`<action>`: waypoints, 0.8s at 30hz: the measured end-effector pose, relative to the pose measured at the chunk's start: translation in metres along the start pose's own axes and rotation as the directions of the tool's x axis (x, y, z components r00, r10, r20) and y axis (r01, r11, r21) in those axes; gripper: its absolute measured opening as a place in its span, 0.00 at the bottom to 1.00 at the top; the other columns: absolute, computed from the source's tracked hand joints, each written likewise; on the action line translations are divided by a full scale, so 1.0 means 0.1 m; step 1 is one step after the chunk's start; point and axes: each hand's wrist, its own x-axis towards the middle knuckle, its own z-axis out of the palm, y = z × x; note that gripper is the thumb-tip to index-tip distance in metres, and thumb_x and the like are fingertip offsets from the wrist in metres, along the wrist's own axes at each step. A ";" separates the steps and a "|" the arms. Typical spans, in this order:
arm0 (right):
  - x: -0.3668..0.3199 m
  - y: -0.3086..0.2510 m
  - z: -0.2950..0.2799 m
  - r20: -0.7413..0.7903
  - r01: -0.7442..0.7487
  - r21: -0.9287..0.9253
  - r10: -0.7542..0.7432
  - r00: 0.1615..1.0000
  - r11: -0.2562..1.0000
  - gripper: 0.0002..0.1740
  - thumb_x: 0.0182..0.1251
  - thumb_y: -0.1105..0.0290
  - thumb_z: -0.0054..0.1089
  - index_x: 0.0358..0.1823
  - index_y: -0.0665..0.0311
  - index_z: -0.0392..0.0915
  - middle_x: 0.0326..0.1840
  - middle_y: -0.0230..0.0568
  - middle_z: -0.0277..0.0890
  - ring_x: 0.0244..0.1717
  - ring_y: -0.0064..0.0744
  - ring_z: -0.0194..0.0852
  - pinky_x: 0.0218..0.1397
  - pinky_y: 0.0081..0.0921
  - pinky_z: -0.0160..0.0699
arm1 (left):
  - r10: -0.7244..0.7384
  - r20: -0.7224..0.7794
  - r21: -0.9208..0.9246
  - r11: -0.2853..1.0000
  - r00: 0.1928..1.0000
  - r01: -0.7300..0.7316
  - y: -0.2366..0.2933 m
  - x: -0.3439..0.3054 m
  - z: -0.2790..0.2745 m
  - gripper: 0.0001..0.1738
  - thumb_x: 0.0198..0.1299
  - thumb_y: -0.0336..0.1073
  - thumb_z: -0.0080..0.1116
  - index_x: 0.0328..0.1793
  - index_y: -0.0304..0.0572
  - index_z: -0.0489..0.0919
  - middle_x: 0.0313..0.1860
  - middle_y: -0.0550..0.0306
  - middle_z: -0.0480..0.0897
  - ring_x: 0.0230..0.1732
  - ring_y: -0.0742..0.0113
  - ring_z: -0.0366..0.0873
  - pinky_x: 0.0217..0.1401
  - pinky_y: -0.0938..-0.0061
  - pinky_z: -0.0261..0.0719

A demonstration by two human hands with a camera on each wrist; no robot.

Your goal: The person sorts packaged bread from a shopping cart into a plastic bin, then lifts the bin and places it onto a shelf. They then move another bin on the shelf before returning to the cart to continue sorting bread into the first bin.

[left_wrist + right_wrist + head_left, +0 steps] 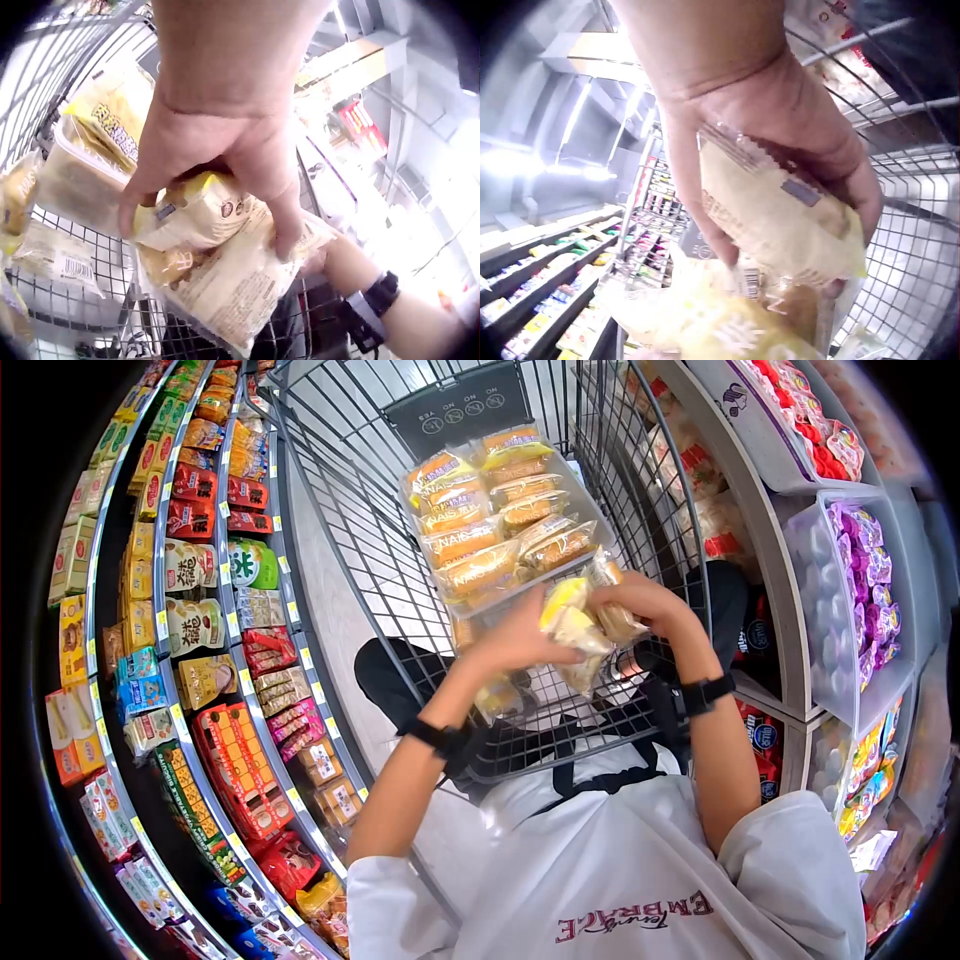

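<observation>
Over the near end of the shopping cart (345, 510), both hands hold bagged breads close together. My left hand (515, 635) grips a yellow-and-clear bread packet (199, 214), fingers on one side and thumb on the other. Below that packet is another bagged bread (232, 292) with printed text. My right hand (640, 600) curls round a cream bread packet (776, 214), thumb and fingers on opposite sides. Just beyond the hands, a clear plastic tub (86, 187) in the cart holds two rows of bagged breads (480, 570).
Loose bread packets (60, 259) lie on the cart's wire floor near the tub. Snack shelves (235, 660) line the left side. On the right stand clear bins (830, 580) with purple-wrapped packs (868, 575). The person's knees (385, 680) are close to the cart.
</observation>
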 end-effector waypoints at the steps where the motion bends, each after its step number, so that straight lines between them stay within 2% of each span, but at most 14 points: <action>1: -0.20 -0.09 0.06 0.039 0.088 0.132 -0.094 0.995 0.987 0.26 0.68 0.53 0.65 0.54 0.70 0.79 0.44 0.44 0.84 0.39 0.29 0.85 0.44 0.25 0.85 | 0.059 -0.001 -0.194 0.979 0.998 -0.058 0.00 -0.14 -0.04 0.53 0.42 0.43 0.82 0.71 0.30 0.63 0.61 0.44 0.78 0.61 0.57 0.78 0.65 0.67 0.76; 3: -0.49 -0.36 0.08 0.078 0.053 0.178 -0.068 0.995 0.983 0.29 0.70 0.49 0.61 0.55 0.70 0.78 0.45 0.44 0.84 0.41 0.30 0.86 0.44 0.26 0.86 | 0.074 0.032 -0.475 0.878 0.997 -0.050 0.10 -0.38 -0.17 0.43 0.54 0.37 0.74 0.74 0.37 0.65 0.64 0.52 0.77 0.63 0.63 0.78 0.68 0.67 0.76; 4: -0.56 -0.42 0.09 0.111 0.020 0.224 -0.046 0.993 0.974 0.32 0.73 0.45 0.58 0.57 0.70 0.78 0.46 0.44 0.84 0.42 0.31 0.86 0.45 0.26 0.87 | 0.078 0.038 -0.471 0.881 0.996 -0.051 0.04 -0.46 -0.21 0.43 0.54 0.37 0.74 0.74 0.37 0.65 0.64 0.52 0.77 0.63 0.63 0.78 0.68 0.67 0.76; 6: -0.55 -0.38 0.18 0.005 0.121 0.327 -0.130 0.991 0.937 0.34 0.74 0.41 0.53 0.58 0.69 0.77 0.47 0.45 0.84 0.45 0.33 0.87 0.46 0.28 0.88 | -0.089 0.045 -0.816 0.572 0.995 0.088 -0.15 -0.62 -0.21 0.40 0.55 0.36 0.71 0.74 0.39 0.66 0.64 0.53 0.79 0.64 0.60 0.79 0.69 0.62 0.77; 7: -0.54 -0.43 0.19 -0.033 0.176 0.519 -0.186 0.982 0.837 0.34 0.75 0.42 0.52 0.58 0.69 0.77 0.47 0.45 0.84 0.45 0.33 0.87 0.46 0.29 0.88 | -0.085 0.044 -0.814 0.575 0.995 0.085 -0.21 -0.72 -0.18 0.40 0.55 0.36 0.71 0.74 0.39 0.66 0.64 0.53 0.79 0.64 0.60 0.79 0.69 0.62 0.77; 8: -0.53 -0.50 0.18 -0.081 0.227 0.680 -0.237 0.968 0.697 0.33 0.75 0.42 0.52 0.59 0.68 0.77 0.47 0.45 0.84 0.45 0.33 0.87 0.47 0.30 0.88 | -0.047 -0.011 -0.940 0.340 0.999 0.006 -0.28 -0.81 -0.14 0.41 0.54 0.37 0.72 0.73 0.38 0.67 0.63 0.51 0.79 0.63 0.58 0.79 0.68 0.61 0.79; 9: -0.56 -0.52 0.15 -0.072 0.245 0.667 -0.266 0.961 0.704 0.29 0.75 0.47 0.50 0.59 0.68 0.77 0.47 0.44 0.84 0.45 0.34 0.87 0.49 0.31 0.87 | -0.028 -0.069 -0.995 0.075 0.997 -0.067 -0.36 -0.91 -0.09 0.41 0.54 0.39 0.73 0.72 0.37 0.68 0.62 0.49 0.80 0.63 0.57 0.80 0.66 0.60 0.81; 12: -0.54 -0.52 0.21 -0.221 0.356 0.626 -0.280 0.934 0.693 0.21 0.74 0.57 0.52 0.58 0.66 0.76 0.49 0.42 0.82 0.45 0.31 0.84 0.48 0.31 0.85 | 0.224 -0.282 -0.908 -0.377 0.933 -0.184 -0.72 -1.07 0.13 0.44 0.60 0.63 0.61 0.75 0.45 0.67 0.70 0.45 0.75 0.68 0.43 0.75 0.72 0.44 0.72; 13: -0.53 -0.58 0.29 -0.263 0.408 0.589 -0.311 0.913 0.697 0.22 0.72 0.60 0.52 0.60 0.66 0.74 0.48 0.40 0.81 0.46 0.31 0.83 0.51 0.33 0.83 | -0.088 -0.322 -0.921 -0.202 0.943 -0.334 -0.59 -1.14 0.16 0.46 0.60 0.69 0.55 0.77 0.48 0.65 0.73 0.44 0.71 0.71 0.41 0.72 0.73 0.40 0.69; 14: -0.59 -0.64 0.38 -0.317 0.500 0.550 -0.387 0.866 0.669 0.24 0.71 0.61 0.58 0.62 0.68 0.72 0.48 0.40 0.80 0.48 0.29 0.82 0.52 0.30 0.81 | -0.370 -0.390 -0.910 0.015 0.844 -0.414 -0.46 -1.19 0.16 0.49 0.61 0.74 0.49 0.79 0.50 0.63 0.76 0.43 0.68 0.73 0.40 0.68 0.75 0.36 0.65; 15: -0.52 -0.64 0.35 -0.288 0.520 0.477 -0.432 0.854 0.709 0.26 0.69 0.62 0.63 0.63 0.70 0.71 0.50 0.41 0.80 0.49 0.29 0.82 0.52 0.29 0.82 | -0.341 -0.404 -0.901 -0.011 0.849 -0.433 -0.75 -1.22 0.21 0.53 0.61 0.80 0.40 0.83 0.53 0.57 0.80 0.43 0.61 0.77 0.34 0.61 0.77 0.34 0.59; 17: -0.50 -0.70 0.42 -0.290 0.529 0.421 -0.443 0.848 0.737 0.34 0.62 0.65 0.74 0.63 0.73 0.68 0.51 0.43 0.79 0.50 0.31 0.82 0.51 0.32 0.84 | -0.242 -0.456 -0.873 -0.064 0.856 -0.483 -0.86 -1.35 0.13 0.52 0.60 0.78 0.42 0.82 0.53 0.59 0.79 0.43 0.63 0.76 0.35 0.63 0.77 0.34 0.60; 20: -0.38 -0.71 0.49 -0.356 0.503 0.367 -0.381 0.853 0.783 0.35 0.60 0.64 0.75 0.63 0.74 0.67 0.52 0.45 0.79 0.50 0.32 0.82 0.47 0.39 0.87 | -0.125 -0.487 -0.856 -0.128 0.864 -0.501 -0.88 -1.49 0.03 0.50 0.60 0.75 0.47 0.80 0.53 0.61 0.77 0.44 0.65 0.75 0.37 0.65 0.76 0.35 0.62; 24: -0.04 -0.67 0.46 -0.320 0.358 0.536 -0.208 0.924 0.764 0.35 0.58 0.49 0.77 0.57 0.65 0.74 0.47 0.38 0.75 0.49 0.33 0.78 0.49 0.40 0.82 | -0.029 -0.504 -0.844 -0.196 0.863 -0.499 -0.90 -1.56 -0.02 0.48 0.59 0.71 0.52 0.79 0.52 0.63 0.75 0.46 0.68 0.73 0.39 0.68 0.75 0.37 0.64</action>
